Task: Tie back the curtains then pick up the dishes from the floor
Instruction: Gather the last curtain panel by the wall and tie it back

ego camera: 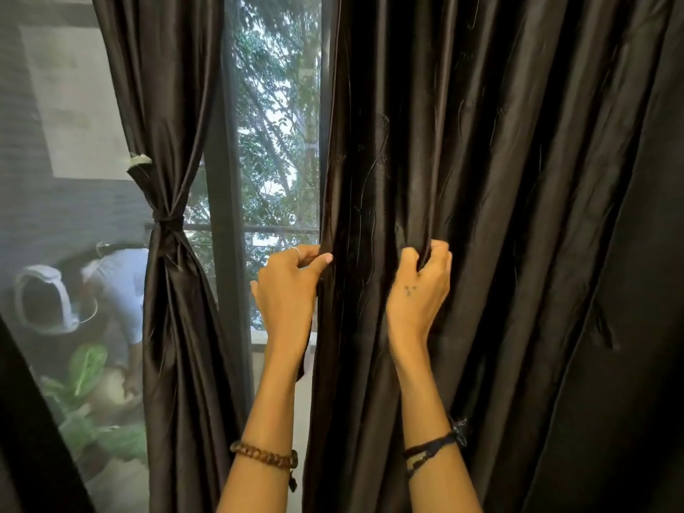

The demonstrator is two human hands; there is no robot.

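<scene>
A dark brown satin curtain [518,216] hangs loose and fills the right half of the view. My left hand [287,286] pinches its left edge between thumb and fingers. My right hand [420,286] grips a fold of the same curtain a little to the right, fingers curled into the cloth. A second dark curtain [174,105] on the left is gathered and bound at mid-height by a tie [168,220]. No dishes or floor are in view.
Between the two curtains is a window [275,142] with a dark frame post [225,253] and trees outside. The glass at the left shows a person bent over, green plants [87,368] and a pale wall.
</scene>
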